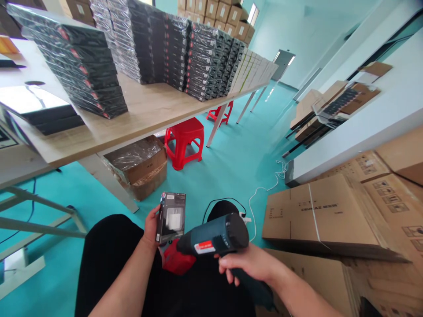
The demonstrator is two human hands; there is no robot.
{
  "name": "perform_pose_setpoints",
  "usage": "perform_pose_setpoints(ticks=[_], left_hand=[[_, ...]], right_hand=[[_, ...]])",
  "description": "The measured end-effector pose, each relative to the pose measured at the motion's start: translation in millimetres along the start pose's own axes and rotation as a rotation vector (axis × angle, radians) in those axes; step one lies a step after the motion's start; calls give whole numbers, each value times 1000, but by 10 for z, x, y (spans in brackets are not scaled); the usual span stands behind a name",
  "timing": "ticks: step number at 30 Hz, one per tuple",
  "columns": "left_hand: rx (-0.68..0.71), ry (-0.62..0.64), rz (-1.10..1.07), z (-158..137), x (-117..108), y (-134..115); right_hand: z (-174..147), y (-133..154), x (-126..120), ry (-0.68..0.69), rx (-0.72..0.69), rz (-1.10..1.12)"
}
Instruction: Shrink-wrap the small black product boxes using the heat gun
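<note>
Left hand (151, 229): we see it grasping a small dark retail box (172, 216), upright, above the lap.
Right hand (246, 264): clenched around the grip of a blue-grey heat gun (216, 240), its nozzle aimed toward the box's lower edge, just beside it.
Box: held in the air between our knees, not resting on anything; its front shows a pale item (the wrap looks glossy, though we cannot tell for sure).
Risk: we judge the nozzle sits very near the left fingers, so hot air could scorch them, or overheat one spot of the wrap if it lingers.
Cord: a white cable (264, 189) trails across the floor and could snag.
Counter (148, 110): pale wood, carrying stacks of wrapped dark boxes (185, 53).
Room: teal floor (238, 163), red stools (184, 141) under the counter, cardboard cartons (324, 211) at our right.
</note>
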State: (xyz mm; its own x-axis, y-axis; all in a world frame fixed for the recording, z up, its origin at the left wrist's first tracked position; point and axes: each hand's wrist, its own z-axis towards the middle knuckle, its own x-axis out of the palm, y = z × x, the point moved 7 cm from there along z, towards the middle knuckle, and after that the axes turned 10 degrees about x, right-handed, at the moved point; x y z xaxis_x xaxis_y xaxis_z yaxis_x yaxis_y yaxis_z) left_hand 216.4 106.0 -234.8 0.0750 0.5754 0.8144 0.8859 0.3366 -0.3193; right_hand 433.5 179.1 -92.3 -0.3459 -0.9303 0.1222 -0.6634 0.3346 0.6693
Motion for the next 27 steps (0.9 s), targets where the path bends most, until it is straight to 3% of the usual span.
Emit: perform_pose_setpoints(ticks=[3, 7, 10, 12, 16, 22, 27], left_hand=[[30, 76, 28, 4, 42, -10], [72, 34, 58, 18, -9, -44], [118, 18, 61, 20, -10, -84], [160, -7, 71, 18, -17, -118], [149, 26, 64, 14, 3, -130], [233, -15, 66, 53, -31, -177], [248, -87, -30, 88, -105, -185]], right_hand=[[-19, 20, 200, 21, -57, 102], [-13, 39, 278, -42, -67, 192], [-5, 39, 335, 17, -59, 178], [2, 47, 308, 12, -78, 189], [8, 37, 126, -150, -88, 218], [62, 34, 276, 1, -90, 255], [126, -20, -78, -256, -148, 336]])
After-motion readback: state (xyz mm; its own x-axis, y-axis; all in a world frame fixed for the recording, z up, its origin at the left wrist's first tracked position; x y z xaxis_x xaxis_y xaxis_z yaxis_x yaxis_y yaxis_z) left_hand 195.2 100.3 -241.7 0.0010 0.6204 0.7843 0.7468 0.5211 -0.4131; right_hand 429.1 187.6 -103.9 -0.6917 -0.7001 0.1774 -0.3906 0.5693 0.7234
